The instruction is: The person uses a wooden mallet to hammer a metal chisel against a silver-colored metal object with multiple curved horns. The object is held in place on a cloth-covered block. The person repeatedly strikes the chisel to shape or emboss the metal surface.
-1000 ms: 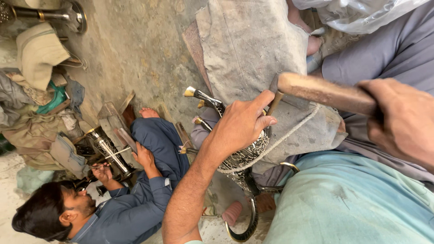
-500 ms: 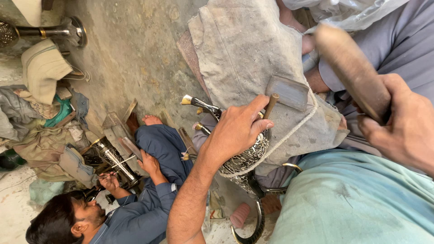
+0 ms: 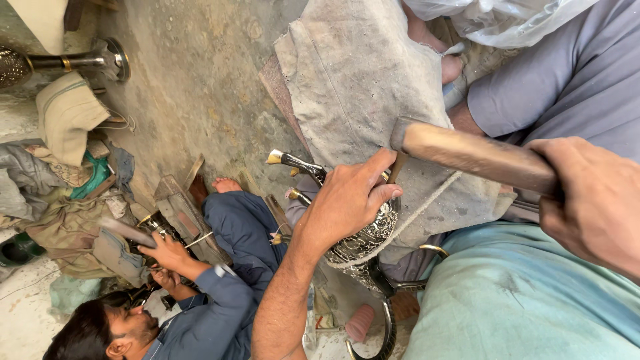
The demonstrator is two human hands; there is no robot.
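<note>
My left hand (image 3: 350,200) is closed around a small chisel (image 3: 396,168) and rests on an engraved silver-coloured metal vessel (image 3: 365,241) with brass-tipped black stems (image 3: 293,161). The vessel lies against a dusty grey cloth (image 3: 360,80) and is lashed with a cord. My right hand (image 3: 590,203) grips the wooden handle of a hammer (image 3: 477,157). The hammer's far end sits just above the chisel's top. My teal trouser leg (image 3: 527,300) fills the lower right.
A co-worker in blue clothes (image 3: 220,300) sits on the concrete floor (image 3: 193,80) at lower left, hands on another metal piece (image 3: 157,227). Piled cloths (image 3: 63,133) and a metal stand (image 3: 80,61) lie at far left. A curved metal handle (image 3: 387,333) is at the bottom.
The hammer swung up half a second ago and has come back down onto the chisel. My left hand stayed on the vessel. The co-worker kept working on his piece.
</note>
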